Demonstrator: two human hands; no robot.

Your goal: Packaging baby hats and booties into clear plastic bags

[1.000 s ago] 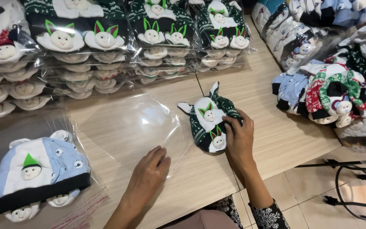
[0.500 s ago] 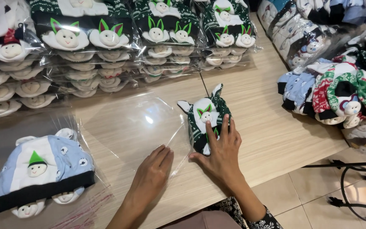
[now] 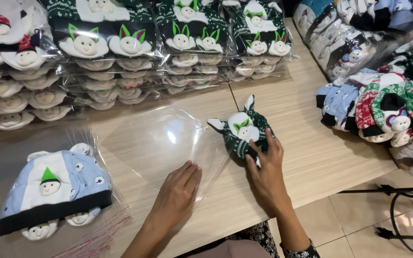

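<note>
Green knitted hat (image 3: 244,134) with a white snowman face lies on the wooden table (image 3: 311,153), just right of the clear plastic bag (image 3: 163,138). Right hand (image 3: 265,169) rests open-fingered on the hat's near edge; left hand (image 3: 178,191) lies flat on the bag. Bagging looks to be the step in hand, and sliding the hat in calls for lifting the bag's mouth open.

The right hand (image 3: 266,174) covers the lower end of the green hat (image 3: 244,134) — its brim cannot be seen. The bag stacks (image 3: 135,52) are cut off by the top edge, the loose hats (image 3: 383,102) by the right edge. The black stand (image 3: 407,215) runs out of frame — what it carries cannot be told.
</note>
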